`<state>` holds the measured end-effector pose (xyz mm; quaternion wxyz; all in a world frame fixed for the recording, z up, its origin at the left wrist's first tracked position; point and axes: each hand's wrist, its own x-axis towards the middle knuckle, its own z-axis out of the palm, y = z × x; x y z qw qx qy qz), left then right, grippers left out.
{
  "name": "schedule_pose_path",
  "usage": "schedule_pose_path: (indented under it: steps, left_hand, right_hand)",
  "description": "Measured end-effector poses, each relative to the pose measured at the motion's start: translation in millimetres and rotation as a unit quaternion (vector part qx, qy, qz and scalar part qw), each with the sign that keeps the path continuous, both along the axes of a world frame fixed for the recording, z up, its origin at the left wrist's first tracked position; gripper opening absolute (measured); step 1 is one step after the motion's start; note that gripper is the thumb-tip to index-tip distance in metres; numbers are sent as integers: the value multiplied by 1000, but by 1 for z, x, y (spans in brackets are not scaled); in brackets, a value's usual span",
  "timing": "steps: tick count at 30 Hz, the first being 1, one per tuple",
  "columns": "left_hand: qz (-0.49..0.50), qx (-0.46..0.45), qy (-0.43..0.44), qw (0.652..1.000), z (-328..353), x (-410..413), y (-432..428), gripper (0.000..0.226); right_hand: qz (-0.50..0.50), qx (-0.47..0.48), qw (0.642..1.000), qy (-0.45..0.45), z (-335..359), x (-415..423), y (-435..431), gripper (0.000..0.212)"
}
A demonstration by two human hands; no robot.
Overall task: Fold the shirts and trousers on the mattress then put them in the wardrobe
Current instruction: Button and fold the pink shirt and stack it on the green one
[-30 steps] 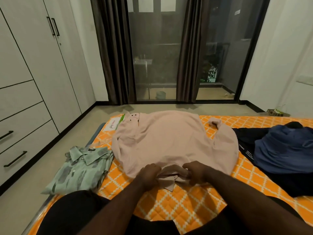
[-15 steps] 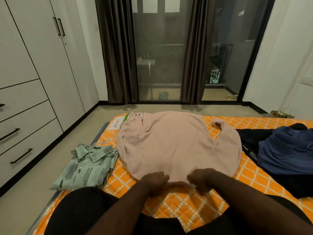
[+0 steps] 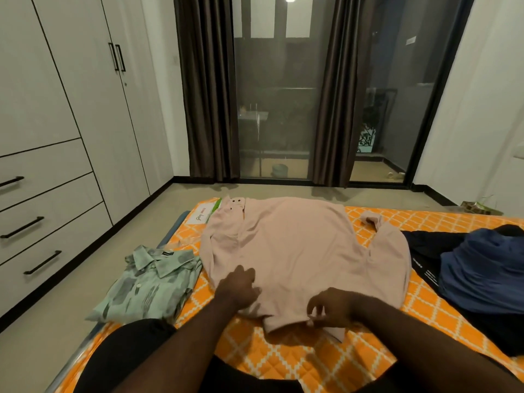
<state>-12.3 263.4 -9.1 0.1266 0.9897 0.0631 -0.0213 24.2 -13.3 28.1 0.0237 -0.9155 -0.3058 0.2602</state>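
Pink shirt [image 3: 297, 251] lay spread flat on orange mattress [image 3: 312, 364], collar end nearest person. Left hand [image 3: 238, 287] rested on its left part, fingers straight, close together. Right hand [image 3: 331, 310] pinched near edge by collar, fingers curled on fabric. Folded green shirt [image 3: 150, 282] sat just beside, at mattress's left edge. Blue garment [image 3: 482, 273] lay on dark trousers [image 3: 422, 259] at right. Wardrobe [image 3: 71, 109] stood left, doors closed.

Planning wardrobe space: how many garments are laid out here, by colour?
Pink: 1, the pink shirt
Green patterned: 1, the green shirt, already folded
Blue: 1, the blue garment
Black: 1 as far as can be told, the black garment under the blue one
Total: 4
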Motion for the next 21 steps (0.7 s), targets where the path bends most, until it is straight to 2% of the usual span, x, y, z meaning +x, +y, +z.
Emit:
schedule_pose_path:
  steps: [2, 3, 5, 6, 7, 9, 12, 16, 18, 21]
  left_hand:
    - [82, -31, -20, 996, 8, 8, 14, 47]
    - [129, -52, -23, 990, 10, 11, 20, 49]
    - [231, -105, -11, 967, 11, 15, 28, 62]
    - [272, -140, -2, 952, 9, 16, 30, 71]
    - [303, -181, 5, 936, 5, 16, 31, 76]
    - [344, -277, 13, 897, -5, 14, 30, 76]
    - [377, -395, 30, 838, -9, 15, 23, 74]
    - [412, -447, -28, 794, -9, 24, 20, 67]
    - [418, -489, -62, 763, -19, 30, 26, 67]
    - [370, -581, -112, 716, -26, 32, 25, 77]
  right_hand:
    - [-48, 159, 986, -9, 10, 12, 14, 45]
    - [-97, 279, 955, 20, 15, 17, 25, 40]
    - [-203, 505, 831, 111, 23, 24, 52, 38]
    - [-242, 579, 765, 144, 24, 27, 67, 42]
    - [-273, 624, 713, 165, 21, 28, 79, 46]
    - [-325, 656, 649, 207, 2, 28, 97, 51]
    - [-371, 605, 643, 288, -32, 22, 106, 61]
    - [-412, 596, 608, 324, -48, 25, 106, 70]
    - [-422, 584, 609, 331, -51, 25, 108, 72]
    - [-427, 569, 621, 329, -61, 25, 107, 73]
